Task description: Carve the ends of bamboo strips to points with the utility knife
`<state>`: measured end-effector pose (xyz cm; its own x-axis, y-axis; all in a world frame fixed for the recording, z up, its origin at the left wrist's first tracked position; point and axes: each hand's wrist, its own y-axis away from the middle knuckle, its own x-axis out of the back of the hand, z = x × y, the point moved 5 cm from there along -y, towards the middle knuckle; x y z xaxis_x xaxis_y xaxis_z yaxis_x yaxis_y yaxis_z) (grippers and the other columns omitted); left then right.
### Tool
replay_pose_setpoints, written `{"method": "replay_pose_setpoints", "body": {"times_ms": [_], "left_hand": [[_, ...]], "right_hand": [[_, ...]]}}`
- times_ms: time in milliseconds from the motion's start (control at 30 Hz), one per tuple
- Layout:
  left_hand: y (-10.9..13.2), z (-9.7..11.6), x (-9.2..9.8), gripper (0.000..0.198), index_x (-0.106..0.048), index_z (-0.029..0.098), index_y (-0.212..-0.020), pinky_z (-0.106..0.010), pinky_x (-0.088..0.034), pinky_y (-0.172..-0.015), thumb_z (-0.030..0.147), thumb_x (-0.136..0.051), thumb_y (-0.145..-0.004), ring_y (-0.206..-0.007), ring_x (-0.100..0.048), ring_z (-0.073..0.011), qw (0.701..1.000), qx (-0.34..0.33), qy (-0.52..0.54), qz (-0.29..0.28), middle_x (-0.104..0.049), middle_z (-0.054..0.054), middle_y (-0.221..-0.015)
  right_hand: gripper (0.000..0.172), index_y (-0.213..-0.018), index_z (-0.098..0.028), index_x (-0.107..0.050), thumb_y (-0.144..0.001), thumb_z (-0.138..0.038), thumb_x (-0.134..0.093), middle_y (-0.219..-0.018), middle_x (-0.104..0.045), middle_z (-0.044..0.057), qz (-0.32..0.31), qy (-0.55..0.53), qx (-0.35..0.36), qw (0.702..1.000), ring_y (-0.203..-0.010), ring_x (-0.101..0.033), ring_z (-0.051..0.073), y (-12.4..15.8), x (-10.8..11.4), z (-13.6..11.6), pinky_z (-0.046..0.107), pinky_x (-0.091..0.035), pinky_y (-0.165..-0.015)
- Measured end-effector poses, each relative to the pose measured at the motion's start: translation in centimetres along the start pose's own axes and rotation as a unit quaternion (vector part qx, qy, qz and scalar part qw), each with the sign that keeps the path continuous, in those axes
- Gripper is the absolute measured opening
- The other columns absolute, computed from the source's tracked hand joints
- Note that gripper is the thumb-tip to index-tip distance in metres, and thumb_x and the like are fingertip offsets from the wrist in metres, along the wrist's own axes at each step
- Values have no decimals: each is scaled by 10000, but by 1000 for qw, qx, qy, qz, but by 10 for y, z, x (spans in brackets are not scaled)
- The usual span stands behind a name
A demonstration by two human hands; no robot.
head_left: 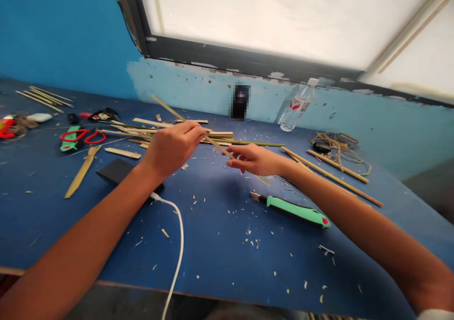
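Above the blue table point(213, 244), my left hand point(173, 145) pinches a thin bamboo strip point(217, 146) between thumb and fingers. The strip slants from upper left down to my right hand point(253, 160), whose fingers close around its lower part. A thin end shows beyond the right hand. Behind my left hand lies a loose pile of split bamboo pieces point(142, 131). A green utility knife point(296, 211) with its blade out rests on the table below my right hand. Partly hidden under my left forearm is a dark flat device point(117, 171).
Red-handled scissors point(85, 136) and a pointed bamboo piece point(81, 175) lie at left. Bamboo sticks point(333, 173) and tangled cord point(340, 147) lie at right. A water bottle point(298, 104) leans by the wall. A white cable point(180, 244) crosses the front edge; shavings are scattered about.
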<state>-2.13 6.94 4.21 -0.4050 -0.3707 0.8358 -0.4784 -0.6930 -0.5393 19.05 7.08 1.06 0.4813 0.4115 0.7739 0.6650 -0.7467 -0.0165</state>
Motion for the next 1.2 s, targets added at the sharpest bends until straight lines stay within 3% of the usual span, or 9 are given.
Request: {"method": "replay_pose_setpoints", "body": {"times_ms": [200, 367, 467, 567, 700, 767, 900, 1033, 1200], "left_hand": [[14, 36, 45, 319, -609, 366, -1305, -464, -423, -1154, 323, -654, -992, -1352, -544, -301, 961, -57, 145, 228, -587, -38, -1423], [-21, 46, 82, 604, -302, 428, -1414, -405, -582, -756, 732, -491, -927, -1163, -594, -274, 851, -44, 341, 396, -303, -54, -1425], [-57, 49, 102, 347, -370, 314, -1327, -382, -538, -586, 497, -383, -1033, -844, -652, -224, 807, 36, 479, 344, -480, -79, -1136], [-67, 60, 122, 102, -402, 313, -1104, -277, -380, -497, 251, -448, -1037, -615, -452, -123, 709, 131, 621, 307, -477, 4, -924], [-60, 76, 154, 174, -471, 254, -939, -209, -164, -427, 128, -569, -1008, -573, -209, -95, 708, 118, 653, 243, -445, 19, -822], [-55, 76, 161, 119, -570, 196, -935, -163, -107, -387, 202, -573, -1053, -531, -173, -52, 720, 108, 658, 192, -401, 17, -797], [-35, 82, 132, 238, -668, 101, -1124, -115, -92, -392, 287, -529, -1070, -427, -277, -6, 723, 166, 668, 58, -279, 59, -658], [15, 116, 45, 219, -590, 152, -953, -104, -286, -389, 312, -484, -1057, -439, -323, -27, 661, 292, 677, -137, -379, 82, -615], [65, 145, -38, 303, -486, 221, -871, -122, -225, -352, 483, -556, -1005, -444, -296, -61, 595, 320, 684, -275, -427, 90, -607]], "right_hand": [[376, -1212, -201, -584, -1077, -502, -404, -814, -587, -5, 13, -217, 42, 975, -644, -555, 118, 36, -12, -22, 268, -462, -618], [402, -1176, -197, -553, -1064, -551, -400, -729, -464, -45, -21, -329, 64, 942, -559, -431, 94, 46, -25, -44, 231, -369, -517], [404, -1148, -199, -534, -1069, -559, -370, -718, -443, -55, -41, -364, 67, 928, -532, -393, 82, 49, -40, -61, 222, -360, -502], [451, -1194, -196, -518, -1068, -589, -337, -779, -515, -22, -52, -374, 77, 923, -625, -539, 109, 59, -52, -84, 258, -488, -600], [663, -1511, -261, -362, -974, -533, -640, -1317, -598, 95, -40, -305, 91, 947, -1220, -604, 188, 90, -41, -108, 351, -496, -1029], [612, -1547, -307, -345, -1015, -485, -591, -1335, -616, 58, -29, -65, 71, 995, -1182, -614, 158, 110, -28, -102, 308, -490, -1000], [306, -1180, -207, -635, -965, -424, -650, -1051, -671, 85, 7, 120, -46, 992, -914, -631, 235, 145, -6, -51, 358, -466, -810], [340, -1061, -181, -622, -885, -447, -741, -1004, -651, 92, 31, 171, -120, 978, -843, -613, 237, 164, -5, 1, 321, -414, -708], [276, -1035, -209, -597, -962, -470, -646, -944, -644, 34, 63, 141, -112, 982, -829, -590, 193, 169, -6, 22, 300, -420, -714]]}}
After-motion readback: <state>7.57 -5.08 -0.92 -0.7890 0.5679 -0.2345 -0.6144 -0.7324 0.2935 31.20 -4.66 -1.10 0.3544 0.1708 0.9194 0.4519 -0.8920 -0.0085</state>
